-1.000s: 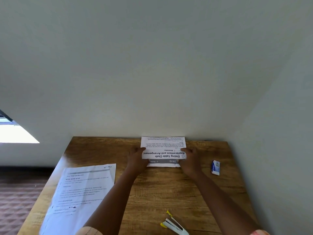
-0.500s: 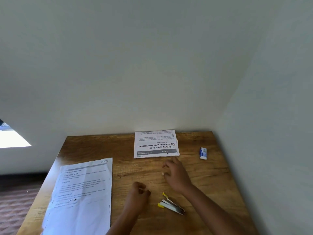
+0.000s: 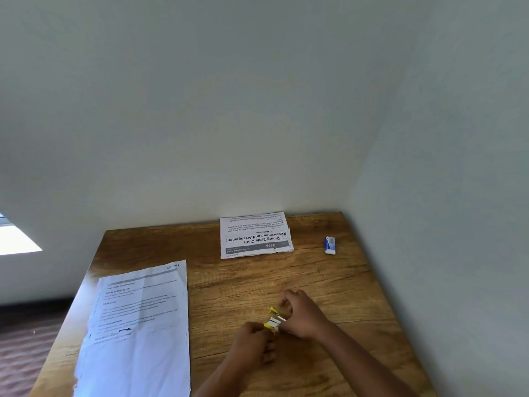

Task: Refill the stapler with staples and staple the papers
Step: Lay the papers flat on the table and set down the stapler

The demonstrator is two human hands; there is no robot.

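Observation:
A small white and yellow stapler lies near the middle of the wooden table, its yellow parts sticking out between my hands. My right hand covers its far end, fingers curled over it. My left hand grips the near end with closed fingers. A folded stack of printed papers rests at the table's back edge against the wall. A little blue and white staple box sits to the right of the papers.
A large printed sheet lies along the table's left side and reaches the front edge. Walls close off the back and right of the table. Dark floor shows at the left.
Both hands left the folded papers at the back and came down to the stapler. They now hold it between them. The papers stay flat by the wall.

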